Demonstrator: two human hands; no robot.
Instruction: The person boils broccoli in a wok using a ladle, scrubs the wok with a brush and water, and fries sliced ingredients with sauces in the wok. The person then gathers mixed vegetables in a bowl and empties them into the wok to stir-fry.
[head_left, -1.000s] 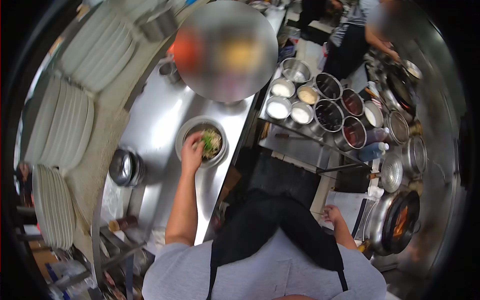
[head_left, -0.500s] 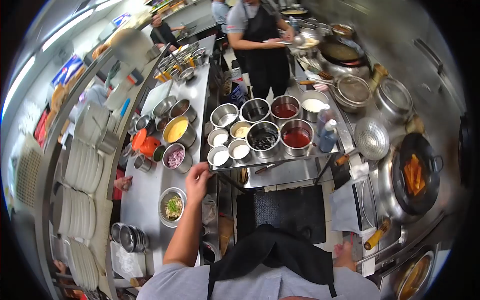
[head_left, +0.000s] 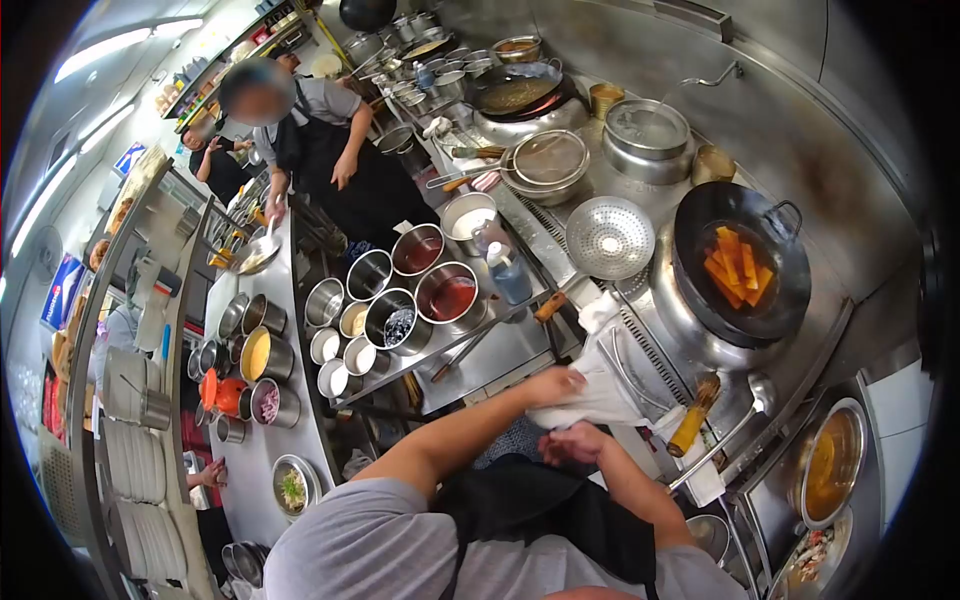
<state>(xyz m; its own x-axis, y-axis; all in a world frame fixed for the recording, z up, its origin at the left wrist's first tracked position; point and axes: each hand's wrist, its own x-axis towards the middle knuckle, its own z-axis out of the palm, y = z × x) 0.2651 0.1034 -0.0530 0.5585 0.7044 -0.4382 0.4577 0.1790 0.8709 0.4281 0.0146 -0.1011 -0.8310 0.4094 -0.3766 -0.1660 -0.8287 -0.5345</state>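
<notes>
Reaching across from the left, my left hand [head_left: 555, 387] is closed on the edge of a white cloth [head_left: 592, 392]. Just below it, close to the cloth's lower edge, is my right hand [head_left: 575, 443], its fingers blurred and partly turned away. To the right of the cloth lie a wooden-handled brush [head_left: 694, 415] and a metal ladle [head_left: 761, 394]. Beyond them a black wok [head_left: 700, 215] on a steel burner ring holds orange strips in liquid. A perforated strainer [head_left: 610, 238] with a wooden handle rests above the cloth.
Metal pots of sauces and powders stand on a cart [head_left: 470, 325] ahead. On the left counter [head_left: 245, 460] are more containers and a bowl of food [head_left: 292, 490]. A co-worker [head_left: 335, 150] stands beyond the cart. A steel bowl of yellow liquid [head_left: 835, 465] is at lower right.
The view has swung right toward the stove. My left hand has left the food bowl and come across to the white cloth. My right hand has moved in beside it.
</notes>
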